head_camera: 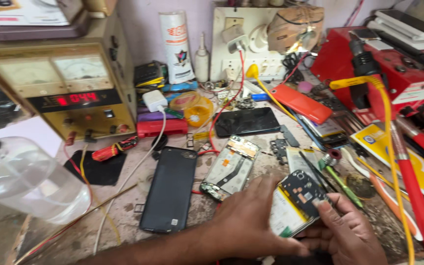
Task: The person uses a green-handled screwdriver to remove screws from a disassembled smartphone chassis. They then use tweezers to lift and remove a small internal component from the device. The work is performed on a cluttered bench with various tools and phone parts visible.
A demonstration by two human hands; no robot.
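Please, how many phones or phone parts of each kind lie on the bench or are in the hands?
Opened phone with circuit board showing, in both hands: 1
Bare phone frame: 1
Black back cover: 1
Black screen panel: 1
Orange-red phone: 1
Total: 5

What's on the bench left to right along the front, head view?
Clear plastic jar → black phone back cover → stripped phone frame → left hand → opened phone with board and battery, held by both hands → right hand → red tube.
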